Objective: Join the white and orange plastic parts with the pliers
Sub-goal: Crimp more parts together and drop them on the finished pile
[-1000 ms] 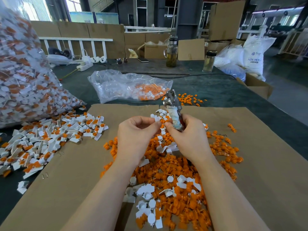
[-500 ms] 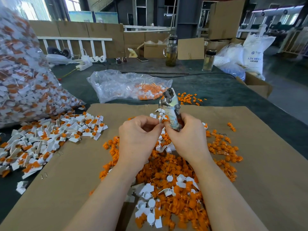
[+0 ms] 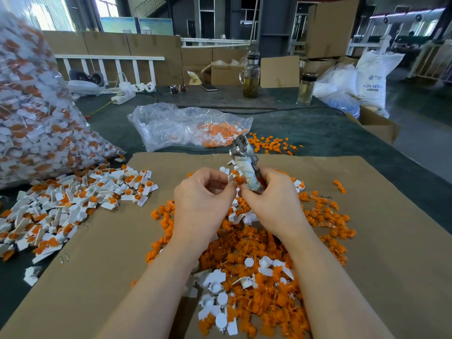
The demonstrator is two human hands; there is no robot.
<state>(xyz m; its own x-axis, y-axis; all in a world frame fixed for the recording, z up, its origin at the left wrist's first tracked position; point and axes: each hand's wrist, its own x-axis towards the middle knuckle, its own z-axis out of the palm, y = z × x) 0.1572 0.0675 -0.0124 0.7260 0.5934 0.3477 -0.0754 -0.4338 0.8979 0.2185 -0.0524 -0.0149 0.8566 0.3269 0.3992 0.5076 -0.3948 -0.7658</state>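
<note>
On a cardboard sheet (image 3: 367,241), joined pieces (image 3: 80,199) lie left of the loose orange heap (image 3: 256,253), which is still large. Above it, the left hand (image 3: 203,199) pinches a white part (image 3: 231,178); the right hand (image 3: 271,201) grips the pliers (image 3: 244,165).

The right hand (image 3: 274,204) covers the lower handles of the pliers (image 3: 244,165), so how they end cannot be told. The white part (image 3: 231,178) pinched between the fingertips is mostly hidden, its shape unclear. Both forearms cover part of the orange pile (image 3: 269,277). The big bag of parts (image 3: 36,113) is cut off by the left edge. The sack's (image 3: 374,79) print is only partly readable.
</note>
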